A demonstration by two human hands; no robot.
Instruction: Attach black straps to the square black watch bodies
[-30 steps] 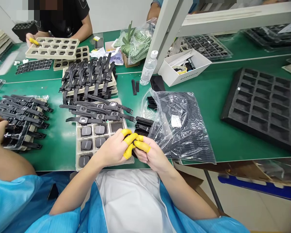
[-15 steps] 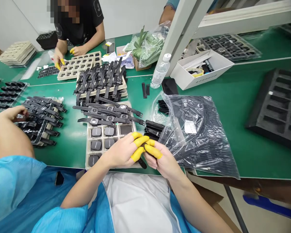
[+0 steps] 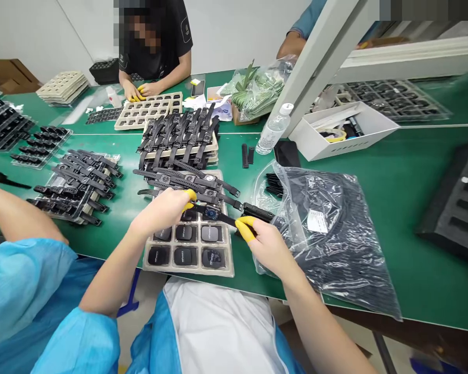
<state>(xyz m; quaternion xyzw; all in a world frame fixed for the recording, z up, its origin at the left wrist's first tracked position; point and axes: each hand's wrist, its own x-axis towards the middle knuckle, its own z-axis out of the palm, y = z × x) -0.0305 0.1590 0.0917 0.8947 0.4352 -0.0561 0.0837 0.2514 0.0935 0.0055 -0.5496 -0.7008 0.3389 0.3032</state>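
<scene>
A black watch (image 3: 211,212) with its strap stretched out hangs between my hands over a beige compartment tray (image 3: 228,259). My left hand (image 3: 167,208) pinches the left end of the strap, and my right hand (image 3: 261,240) grips the right end. Both hands wear yellow finger covers. Square black watch cases (image 3: 184,232) sit in the tray's front compartments. Strapped watches (image 3: 190,178) lie across its back part. Just right of the tray, black straps (image 3: 257,212) lie in a pile beside a clear plastic bag of black straps (image 3: 335,234).
Stacked trays of watches (image 3: 179,132) stand behind, with another loaded tray (image 3: 83,182) to the left. A water bottle (image 3: 275,129) and white box (image 3: 347,130) are behind the bag. One person's arm (image 3: 19,213) is at left; another person (image 3: 156,47) sits opposite.
My hands have moved apart and up over the tray, with the watch now stretched between them. The view has shifted left. The person opposite has brought both hands together.
</scene>
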